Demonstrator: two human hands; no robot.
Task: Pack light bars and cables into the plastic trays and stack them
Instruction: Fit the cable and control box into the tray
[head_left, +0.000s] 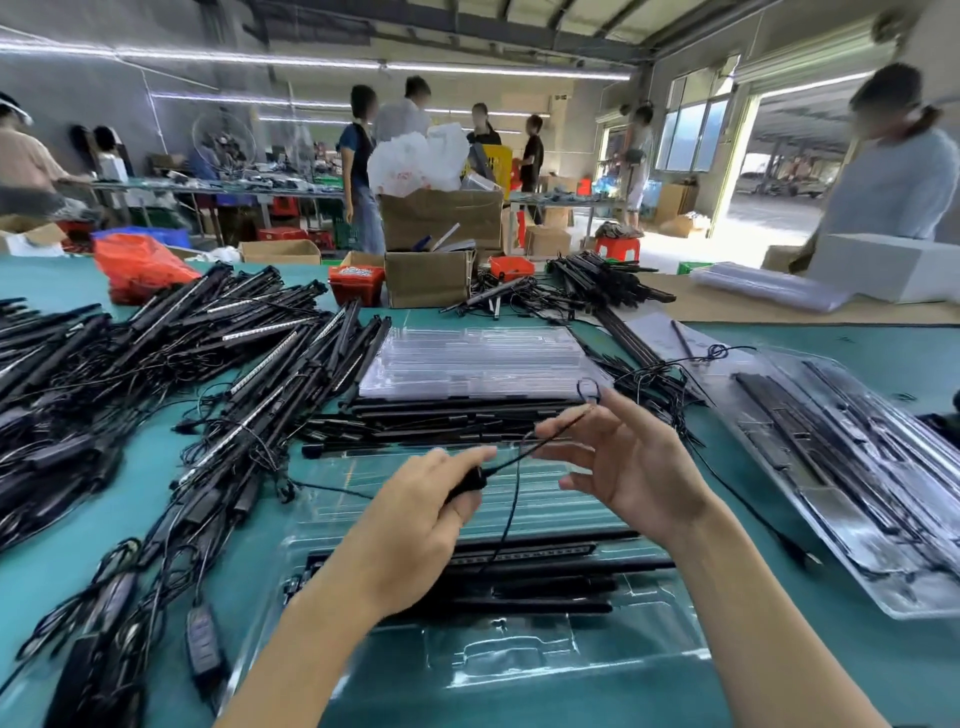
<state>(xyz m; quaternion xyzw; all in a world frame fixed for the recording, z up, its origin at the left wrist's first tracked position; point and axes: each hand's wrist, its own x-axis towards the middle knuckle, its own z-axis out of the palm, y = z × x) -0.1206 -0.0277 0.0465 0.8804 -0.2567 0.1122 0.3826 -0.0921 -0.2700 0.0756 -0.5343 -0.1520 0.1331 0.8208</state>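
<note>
Green table (857, 675) carries a heap of light bars (171, 364) at left. Clear tray (519, 654) lies nearest, several bars seated in it. Left hand (415, 514) pinches a black plug (467, 483); its cable (540, 447) runs up to the right hand (623, 457), whose fingers are loosely spread, fingertips pinching the cable.

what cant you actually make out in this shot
Head view:
- Near tray: the left hand and forearm cover the light bars' left ends.
- Cable: its far end blurs beside the right hand.
- Red bin: contents too small.
</note>
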